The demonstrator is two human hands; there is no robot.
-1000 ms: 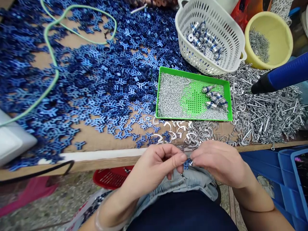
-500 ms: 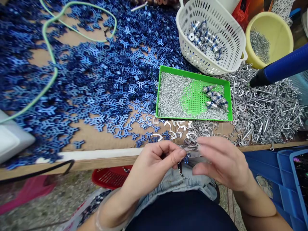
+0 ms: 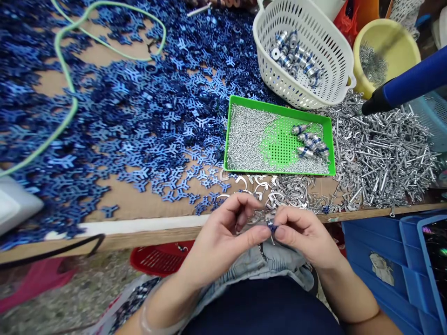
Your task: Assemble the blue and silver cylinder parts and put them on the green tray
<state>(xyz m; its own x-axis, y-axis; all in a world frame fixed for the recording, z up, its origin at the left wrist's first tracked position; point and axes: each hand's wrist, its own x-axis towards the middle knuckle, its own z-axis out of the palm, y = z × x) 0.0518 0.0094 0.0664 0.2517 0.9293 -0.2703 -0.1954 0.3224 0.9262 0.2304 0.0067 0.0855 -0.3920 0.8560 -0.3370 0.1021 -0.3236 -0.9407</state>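
My left hand and my right hand meet above my denim-covered lap, just below the table's front edge. Between their fingertips I pinch a small dark blue part, mostly hidden by the fingers. A thin silver pin seems to stick down from it. Curved silver clips lie on the cardboard just beyond my hands, out of touch. A loose spread of blue Y-shaped metal pieces covers the table's left side.
A green tray holds silver bits and blue-banded cylinders. A white basket and yellow bowl stand behind it. Silver pins heap at right, below a blue-handled tool. A green cable crosses the pieces. Blue crates stand below right.
My right hand has come back in from its spread, blurred position, and its fingertips now close on the blue part. Both hands sit closer together.
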